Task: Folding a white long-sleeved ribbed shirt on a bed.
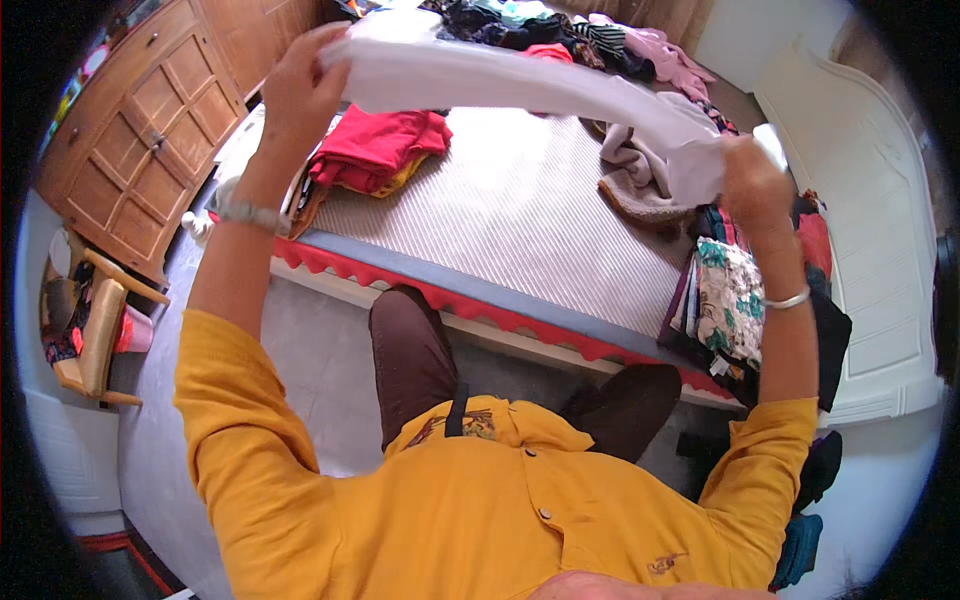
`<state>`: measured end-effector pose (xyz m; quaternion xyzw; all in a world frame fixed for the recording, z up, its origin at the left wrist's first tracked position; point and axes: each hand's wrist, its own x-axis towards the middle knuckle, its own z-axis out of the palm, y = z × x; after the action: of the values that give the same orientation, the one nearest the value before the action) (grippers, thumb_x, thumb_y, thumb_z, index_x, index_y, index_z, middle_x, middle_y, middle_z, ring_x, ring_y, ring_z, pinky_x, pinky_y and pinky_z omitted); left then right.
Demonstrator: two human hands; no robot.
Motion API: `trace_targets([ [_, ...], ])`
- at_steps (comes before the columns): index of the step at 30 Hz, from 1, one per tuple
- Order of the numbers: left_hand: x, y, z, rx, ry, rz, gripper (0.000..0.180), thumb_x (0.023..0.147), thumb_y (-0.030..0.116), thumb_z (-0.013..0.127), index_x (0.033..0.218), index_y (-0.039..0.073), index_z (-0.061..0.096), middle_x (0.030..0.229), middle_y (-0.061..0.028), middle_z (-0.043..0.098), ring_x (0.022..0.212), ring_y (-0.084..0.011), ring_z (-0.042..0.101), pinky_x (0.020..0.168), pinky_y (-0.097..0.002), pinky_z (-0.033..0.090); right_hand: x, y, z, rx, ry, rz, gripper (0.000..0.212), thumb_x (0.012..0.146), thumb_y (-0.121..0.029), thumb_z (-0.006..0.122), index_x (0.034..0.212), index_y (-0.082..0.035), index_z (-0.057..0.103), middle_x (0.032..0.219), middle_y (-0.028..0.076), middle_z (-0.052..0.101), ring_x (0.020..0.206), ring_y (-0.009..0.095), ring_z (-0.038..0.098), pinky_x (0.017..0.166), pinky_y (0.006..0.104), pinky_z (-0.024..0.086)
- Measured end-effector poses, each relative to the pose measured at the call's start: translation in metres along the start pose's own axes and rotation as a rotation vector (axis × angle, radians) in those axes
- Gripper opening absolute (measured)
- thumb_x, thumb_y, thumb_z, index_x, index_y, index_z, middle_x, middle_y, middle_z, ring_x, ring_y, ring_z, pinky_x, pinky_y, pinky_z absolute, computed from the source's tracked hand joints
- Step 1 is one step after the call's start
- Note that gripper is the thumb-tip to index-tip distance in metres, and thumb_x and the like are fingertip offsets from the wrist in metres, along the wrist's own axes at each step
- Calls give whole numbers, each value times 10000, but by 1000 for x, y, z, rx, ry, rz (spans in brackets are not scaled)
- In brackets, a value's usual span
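While both arms stretch up & out over a bed, a person in a mustard-yellow shirt (480,500) holds a white garment (520,85) taut betw. two hands set well apart. Left hand (300,90), at approx. 11 o'clock in the frame, is clamped on one end of the cloth, fingers curled over its edge; a metal bracelet (250,213) sits on that wrist. Right hand (752,185), at approx. 2 o'clock, is fisted round the other end, bunched fabric spilling past the knuckles; a thin silver bangle (788,299) circles the right wrist. The garment spans the air above the mattress, touching nothing but the hands.

Below it lies the bed's ribbed grey mattress cover (510,220), edged w/ a red scalloped trim (480,305) along the near side. A folded red garment (380,150) rests on a stack at the mattress's 10 o'clock corner, just under the left forearm. A loose beige-lilac cloth (635,180) lies crumpled near the right hand, at its 9 o'clock. A pile of folded floral & dark fabrics (730,300) sits under the right forearm. Mixed clothes (560,35) heap up at the far side, 12 o'clock. A wooden cabinet (150,130) stands at 10 o'clock, a white panelled headboard (860,220) at 3 o'clock. Brown-trousered knees (410,350) press toward the bed edge.
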<state>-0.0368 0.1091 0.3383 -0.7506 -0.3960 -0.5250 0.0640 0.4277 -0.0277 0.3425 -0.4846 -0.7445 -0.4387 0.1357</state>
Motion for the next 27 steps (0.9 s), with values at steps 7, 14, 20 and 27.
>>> trace_targets([
  [7, -196, -100, 39, 175, -497, 70, 222, 673, -70, 512, 888, -25, 541, 877, -214, 522, 861, -395, 513, 753, -457, 443, -112, -188, 93, 400, -409, -76, 206, 784, -57, 519, 983, -46, 572, 758, 112, 576, 675, 250, 611, 572, 351, 514],
  [14, -286, -103, 37, 146, -591, -145, 199, 705, -22, 545, 889, 44, 585, 888, -162, 539, 868, -363, 525, 780, -437, 443, -153, -230, 97, 458, -405, 112, 344, 731, -75, 562, 1075, -88, 564, 804, 106, 544, 745, 249, 577, 621, 347, 499],
  [20, -288, -103, 31, 235, -693, -186, 249, 690, 1, 563, 934, 45, 591, 915, -162, 544, 900, -360, 524, 808, -429, 428, -148, -187, 86, 625, -285, 222, 457, 692, -48, 608, 1144, -55, 543, 1043, 157, 559, 975, 321, 549, 850, 391, 466],
  [27, -254, -24, 70, 60, -675, 23, 484, 714, 120, 631, 1180, 32, 537, 1252, -194, 470, 1241, -397, 372, 1013, -479, 320, -187, -129, 133, 397, -624, 586, 485, 750, -85, 529, 1235, -101, 515, 1296, 135, 485, 1175, 339, 432, 999, 493, 352],
])
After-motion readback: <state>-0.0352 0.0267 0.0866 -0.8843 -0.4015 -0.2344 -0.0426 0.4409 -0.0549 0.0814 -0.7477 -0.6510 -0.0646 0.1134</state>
